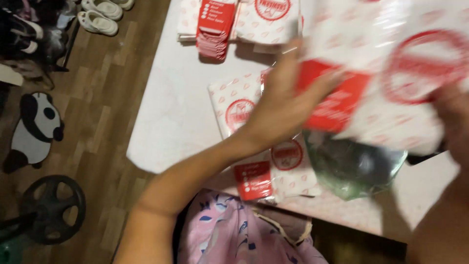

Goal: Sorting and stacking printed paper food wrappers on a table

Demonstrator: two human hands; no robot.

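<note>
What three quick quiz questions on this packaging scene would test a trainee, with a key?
1. True or false: both hands are on the raised red-and-white packet.
2. Which lies on the wooden floor at the left? A) a panda-shaped mat B) a blue bucket C) a folded towel
3. Where on the white table is the second stack of packets?

Key:
1. True: the left hand grips its left side and the right hand its right edge, though motion blur hides the fingers.
2. A, the panda-shaped mat.
3. At the far edge, beyond the packets under the left hand.
</note>
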